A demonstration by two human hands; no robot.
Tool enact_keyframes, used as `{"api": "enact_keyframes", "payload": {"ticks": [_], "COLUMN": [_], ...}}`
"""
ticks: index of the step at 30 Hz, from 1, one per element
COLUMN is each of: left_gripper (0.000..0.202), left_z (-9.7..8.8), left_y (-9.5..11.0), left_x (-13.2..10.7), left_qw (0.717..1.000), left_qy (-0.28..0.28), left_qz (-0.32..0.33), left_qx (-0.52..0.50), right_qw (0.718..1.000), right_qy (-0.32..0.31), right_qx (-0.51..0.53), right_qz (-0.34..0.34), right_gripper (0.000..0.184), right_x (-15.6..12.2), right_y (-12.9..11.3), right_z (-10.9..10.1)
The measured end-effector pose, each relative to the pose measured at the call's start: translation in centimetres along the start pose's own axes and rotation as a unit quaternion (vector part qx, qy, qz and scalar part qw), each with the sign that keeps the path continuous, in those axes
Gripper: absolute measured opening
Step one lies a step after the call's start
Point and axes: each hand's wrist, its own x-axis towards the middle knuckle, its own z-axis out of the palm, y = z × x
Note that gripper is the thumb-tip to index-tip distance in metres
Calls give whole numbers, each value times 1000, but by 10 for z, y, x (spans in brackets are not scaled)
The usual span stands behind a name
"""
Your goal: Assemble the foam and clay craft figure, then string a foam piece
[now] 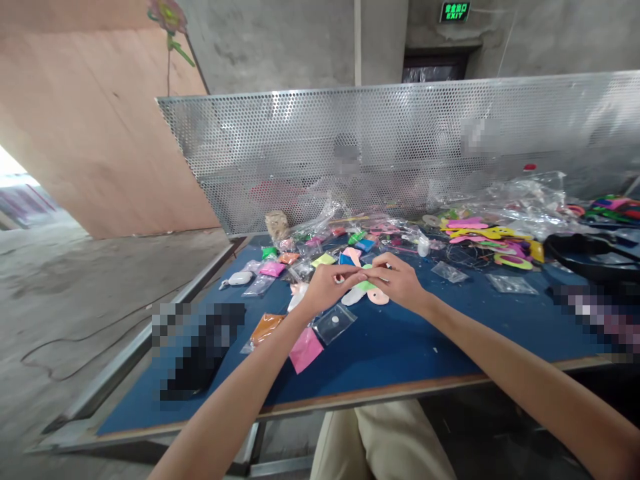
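Note:
My left hand (327, 287) and my right hand (397, 281) meet over the middle of the blue table, thumbs and fingers drawn together in a pinch. Whatever lies between the fingertips is too small or too hidden to name. Directly beneath the fingers is a light green piece (367, 285), partly covered. A white rounded piece (354, 296) and a peach round piece (379, 297) with a small dark dot stick out from below it. Whether these pieces are joined I cannot tell. Near my left wrist lie a clear bag (335, 323) and a pink packet (306, 351).
An orange packet (267, 329) and a dark, partly blurred object (210, 353) lie left on the blue table (400, 360). Coloured packets and clear plastic (525, 197) crowd its back. Bright flat cutouts (490, 233) lie back right. Behind stands a perforated metal panel (300, 133).

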Motion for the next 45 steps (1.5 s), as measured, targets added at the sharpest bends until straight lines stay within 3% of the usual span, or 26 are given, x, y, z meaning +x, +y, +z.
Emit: {"api": "enact_keyframes", "payload": {"ticks": [8, 13, 18, 28, 31, 36, 45], "left_gripper": [32, 32, 34, 38, 40, 39, 36], "left_z": [2, 2, 5, 7, 7, 5, -1], "left_y": [-9, -13, -16, -14, -15, -26, -30], "left_x": [1, 2, 2, 3, 4, 5, 5], "left_qw": [986, 978, 976, 976, 977, 977, 993], "left_qy": [9, -8, -10, -44, -34, 36, 54], "left_qz": [-71, -76, -92, -79, -85, -97, -60], "left_qx": [-153, -196, -198, -199, -194, -188, -89], "right_qw": [998, 999, 1000, 999, 999, 982, 978], "right_qy": [38, 34, -3, 16, 12, 59, 12], "right_qx": [-23, -19, -3, -30, -5, 50, 68], "right_qz": [-37, -11, 6, 2, 43, 172, 195], "right_gripper": [15, 9, 20, 15, 12, 17, 20], "right_x": [4, 9, 7, 7, 8, 7, 2], "right_y": [1, -4, -3, 1, -3, 3, 19], "right_z": [-1, -4, -2, -3, -3, -4, -5]}}
